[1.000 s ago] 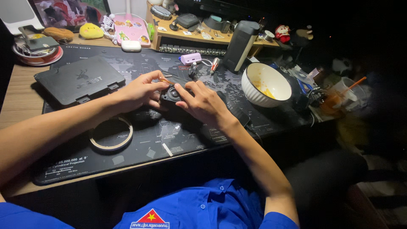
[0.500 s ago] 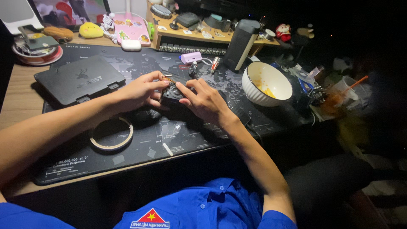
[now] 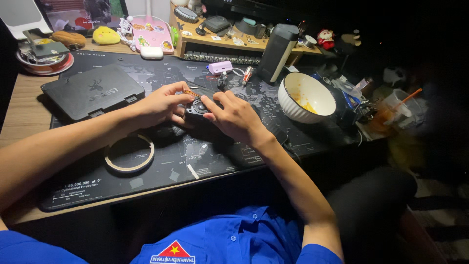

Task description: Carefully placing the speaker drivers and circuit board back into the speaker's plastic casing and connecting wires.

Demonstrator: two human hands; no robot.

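A small black device [image 3: 198,108] with a round lens-like face is gripped at the centre of the dark printed mat [image 3: 146,186], the left hand [image 3: 163,103] closed on its 9 o'clock side, the right hand [image 3: 234,117] closed on its 3 o'clock side. A thin amber part is pinched in the left fingertips. It could be dropped and lost on the dim, cluttered bench [image 3: 19,107]. A glossy white bowl [image 3: 303,98] at 2 o'clock could be knocked. A tape ring [image 3: 129,153] lies at 8 o'clock, a matte black case [image 3: 90,90] at 10 o'clock.
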